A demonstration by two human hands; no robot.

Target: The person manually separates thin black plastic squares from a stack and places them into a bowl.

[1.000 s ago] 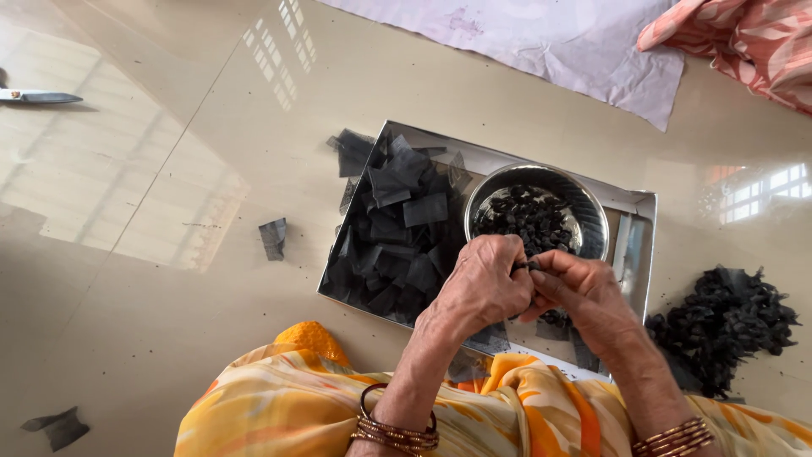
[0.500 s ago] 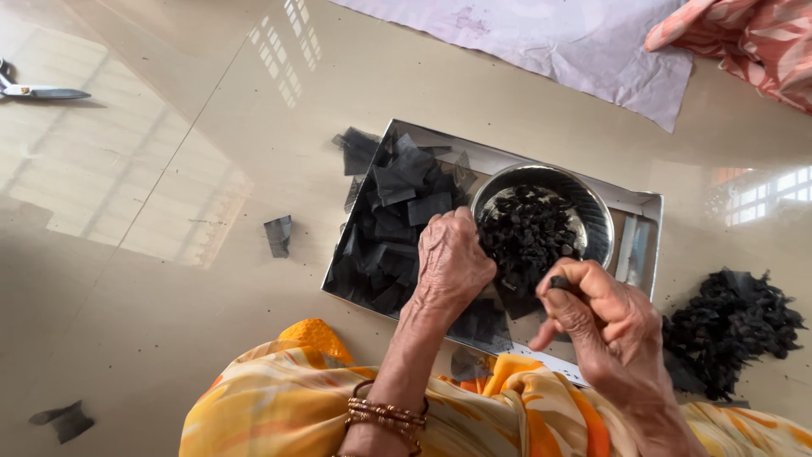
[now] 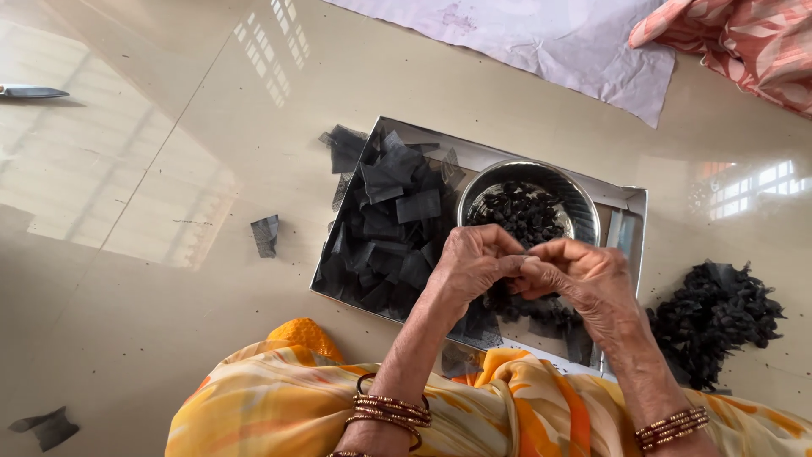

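Both hands have come back together since half a second ago, when the left one was down on the black pieces and the right was off on its own pinching a little dark bit. Now the left hand and right hand meet fingertip to fingertip just near of the steel bowl, over the near edge of the metal tray. They look pinched on something tiny and dark between them, but it's mostly hidden by the fingers, so I can't say exactly what it is.

Looks to me like the forming step: taking a black square from the stack on the left of the tray and working it into one of those crumpled bits like the ones in the bowl. Next move probably needs a careful fingertip twist or fold, keeping a firm pinch.

Around it: a heap of dark crumpled bits on the floor to the right, a stray black square left of the tray, a white cloth far off.
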